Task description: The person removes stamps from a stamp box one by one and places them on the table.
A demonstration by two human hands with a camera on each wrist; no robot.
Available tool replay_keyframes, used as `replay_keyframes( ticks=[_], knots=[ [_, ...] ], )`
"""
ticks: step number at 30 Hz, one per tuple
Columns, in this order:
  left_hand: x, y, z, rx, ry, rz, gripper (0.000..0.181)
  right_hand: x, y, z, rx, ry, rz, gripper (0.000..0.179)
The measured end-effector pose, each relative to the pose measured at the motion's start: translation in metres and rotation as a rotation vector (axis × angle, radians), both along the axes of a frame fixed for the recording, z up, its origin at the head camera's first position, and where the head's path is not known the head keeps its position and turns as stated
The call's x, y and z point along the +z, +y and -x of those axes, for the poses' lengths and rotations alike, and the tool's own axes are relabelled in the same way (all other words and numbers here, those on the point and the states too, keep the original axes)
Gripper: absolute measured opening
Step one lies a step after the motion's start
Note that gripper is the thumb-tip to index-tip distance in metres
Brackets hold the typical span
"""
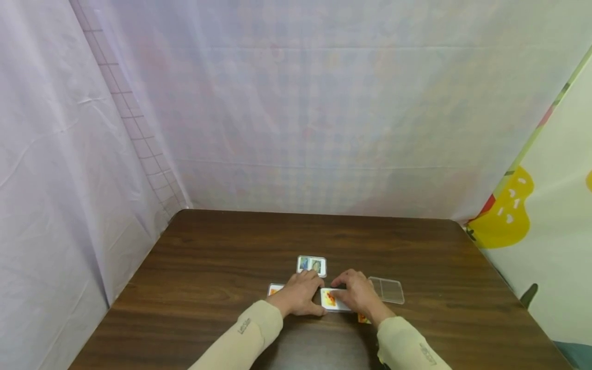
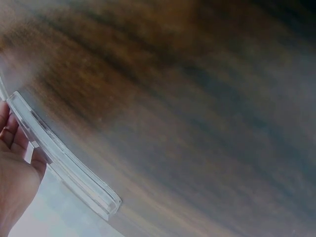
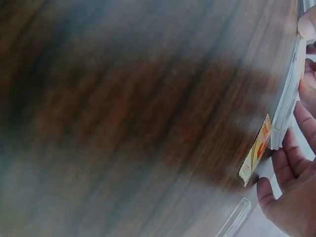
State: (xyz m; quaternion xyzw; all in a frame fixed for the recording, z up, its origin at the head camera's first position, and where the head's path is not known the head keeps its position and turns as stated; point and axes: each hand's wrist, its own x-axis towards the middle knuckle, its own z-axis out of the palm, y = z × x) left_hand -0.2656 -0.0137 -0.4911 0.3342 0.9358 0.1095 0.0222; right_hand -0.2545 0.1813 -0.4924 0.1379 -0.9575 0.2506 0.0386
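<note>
A flat clear plastic case with a white insert and a red-orange picture (image 1: 330,299) lies on the table between the two hands. At its left end is my left hand (image 1: 300,296), thumb at the front corner and fingers by the back corner. My right hand (image 1: 359,294) holds it from the right, thumb over the face, other fingers along the back and right side. Under the left hand a second case (image 1: 275,289) is mostly covered; its clear edge (image 2: 66,155) shows in the left wrist view. A loose perforated stamp (image 3: 256,151) lies near the right hand.
Behind the hands lies another case (image 1: 312,265) holding two pictures. To the right is a clear case half (image 1: 392,291) divided in two. All rest on a dark wood-grain table (image 1: 222,246), with curtains (image 1: 296,128) around its back and sides.
</note>
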Motion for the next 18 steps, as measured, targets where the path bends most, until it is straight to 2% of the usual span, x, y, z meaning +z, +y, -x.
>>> replay_keyframes(
  ticks=[10,18],
  knots=[
    [-0.0003,0.0004,0.0000,0.004,-0.016,0.021,0.055,0.0018,0.0017,-0.0009,-0.009,0.006,-0.024,0.008],
    [-0.0005,0.0006,0.0003,0.004,0.005,0.012,0.055,0.0002,0.0029,0.0006,-0.009,0.030,-0.046,0.006]
  ],
)
